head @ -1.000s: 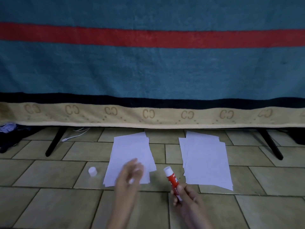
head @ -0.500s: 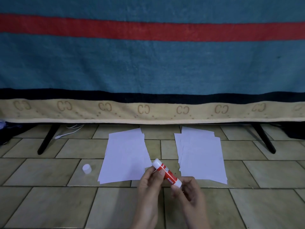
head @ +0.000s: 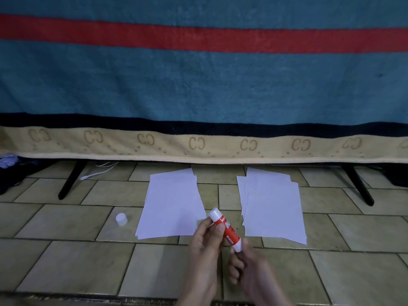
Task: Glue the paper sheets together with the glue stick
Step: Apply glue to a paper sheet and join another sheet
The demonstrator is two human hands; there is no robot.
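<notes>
Two piles of white paper lie on the tiled floor: the left pile [head: 171,205] and the right pile [head: 273,205]. A red and white glue stick [head: 226,228] is held tilted between both hands, just in front of the gap between the piles. My left hand [head: 206,241] grips its upper part with thumb and fingers. My right hand [head: 247,266] holds its white bottom end. The stick's white cap [head: 121,219] stands on the floor, left of the left pile.
A blue blanket [head: 198,85] with a red stripe and a beige border hangs behind the papers. Black stand legs [head: 70,182] [head: 358,185] reach the floor on either side. A white cable [head: 97,171] and dark clothes [head: 11,171] lie at far left.
My left hand left the left paper pile and took hold of the glue stick's upper part. The stick tilted over to the left and now sits in both hands.
</notes>
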